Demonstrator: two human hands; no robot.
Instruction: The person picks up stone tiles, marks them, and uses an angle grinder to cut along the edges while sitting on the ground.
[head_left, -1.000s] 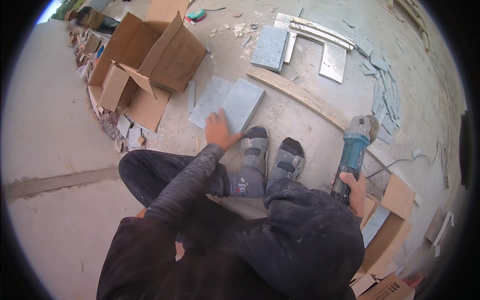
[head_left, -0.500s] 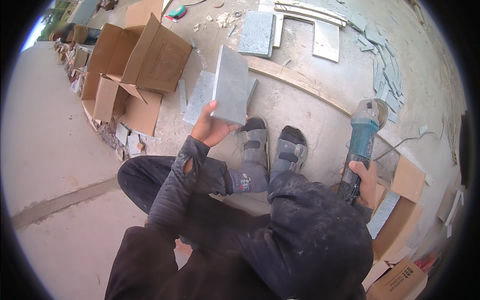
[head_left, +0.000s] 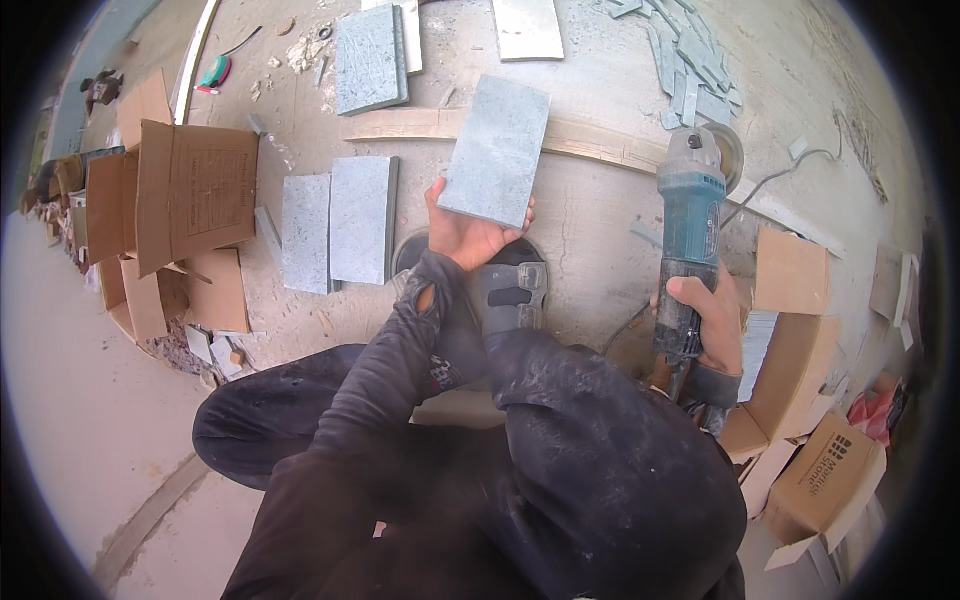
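In my left hand [head_left: 472, 232] I hold a grey stone tile [head_left: 497, 150] by its lower end, its flat face turned up toward me, above my sandalled feet. My right hand [head_left: 709, 310] is wrapped round the dark rear body of a teal angle grinder [head_left: 692, 220]. The grinder points away from me, and its disc [head_left: 728, 155] shows at the far end, on the right side of the head. Left of the held tile, two more grey tiles [head_left: 362, 220] lie on the ground, one overlapping the other.
A wooden strip [head_left: 600, 143] lies across the ground beyond my feet. Stacked tiles [head_left: 368, 60] and a heap of offcuts [head_left: 700, 60] are farther off. An open cardboard box [head_left: 205, 185] stands left; another box [head_left: 795, 370] is right. A cord [head_left: 770, 180] trails near the grinder.
The held tile has swung right and now shows its broad face more fully. My view has turned right, so the boxes and ground tiles sit farther left. The grinder stays in my right hand.
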